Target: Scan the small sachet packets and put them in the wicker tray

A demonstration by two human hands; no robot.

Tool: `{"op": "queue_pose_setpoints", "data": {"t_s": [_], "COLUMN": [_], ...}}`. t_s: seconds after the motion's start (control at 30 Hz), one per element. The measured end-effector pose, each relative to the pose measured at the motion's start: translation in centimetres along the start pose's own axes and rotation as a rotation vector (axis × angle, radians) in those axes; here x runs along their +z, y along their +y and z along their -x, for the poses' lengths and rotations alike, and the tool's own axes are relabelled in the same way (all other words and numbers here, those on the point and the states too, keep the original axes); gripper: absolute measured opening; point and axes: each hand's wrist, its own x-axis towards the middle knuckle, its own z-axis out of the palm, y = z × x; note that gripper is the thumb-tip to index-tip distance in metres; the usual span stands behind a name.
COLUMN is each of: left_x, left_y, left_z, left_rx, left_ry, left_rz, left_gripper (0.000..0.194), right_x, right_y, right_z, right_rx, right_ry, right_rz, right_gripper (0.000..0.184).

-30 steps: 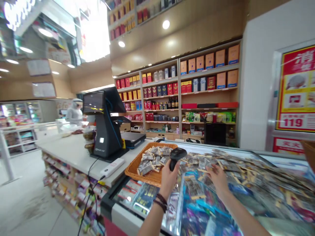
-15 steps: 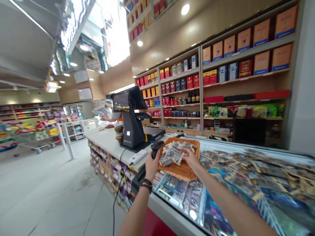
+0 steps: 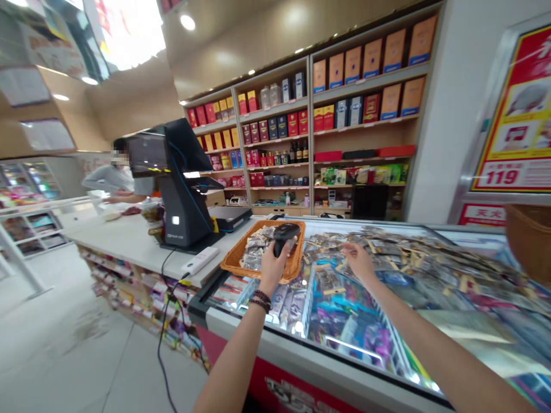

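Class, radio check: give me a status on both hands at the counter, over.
Left hand gripping barcode scanner, above wicker basket. Right hand at packets on display freezer. Nothing in the way.

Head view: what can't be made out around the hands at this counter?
- Handle of the barcode scanner: hidden by the left hand.
- Print on the packets in the wicker tray: too small and blurred to read.
- Contact of the right hand with the packets below: too small to tell.
- Most of the wicker basket: cut off by the right edge.
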Motion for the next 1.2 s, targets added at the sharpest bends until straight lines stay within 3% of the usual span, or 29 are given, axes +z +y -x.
{"op": "queue_pose_setpoints", "data": {"t_s": [0.13,0.27,0.37,0.43,0.57,0.63,0.73,1.2], "left_x": [5.2,9.7,12.0,12.9,13.6,13.7,13.7,13.2], "left_y": [1.0,-0.1,-1.8,-2.8,-4.1,-4.3,-4.2,-2.1], "left_z": [0.5,1.8,3.0,3.7,4.3,4.3,4.2,4.8], "left_rx": [0.008,-0.055,-0.085,-0.094,-0.09,-0.096,-0.126,-0.214], "left_ry": [-0.132,-0.222,-0.27,-0.283,-0.311,-0.33,-0.359,-0.454], "left_rz": [0.082,0.127,0.122,0.112,0.134,0.16,0.197,0.395], "left_gripper": [0.045,0.045,0.046,0.046,0.049,0.051,0.055,0.056], "right_x": [-4.4,-6.1,-6.6,-6.9,-7.2,-7.1,-6.8,-5.7], "right_y": [2.8,4.5,5.3,5.8,6.5,6.6,6.3,5.2], "right_z": [0.9,2.9,3.8,4.1,4.0,3.8,3.7,4.5], "right_rx": [0.037,-0.06,-0.021,0.027,0.086,0.12,0.127,0.0], "right_ry": [-0.009,-0.095,-0.15,-0.107,0.159,0.228,0.219,0.268], "right_rz": [0.25,0.464,0.388,0.251,-0.036,-0.164,-0.254,-0.152], "right_gripper": [0.025,0.025,0.026,0.03,0.04,0.044,0.044,0.043]}}
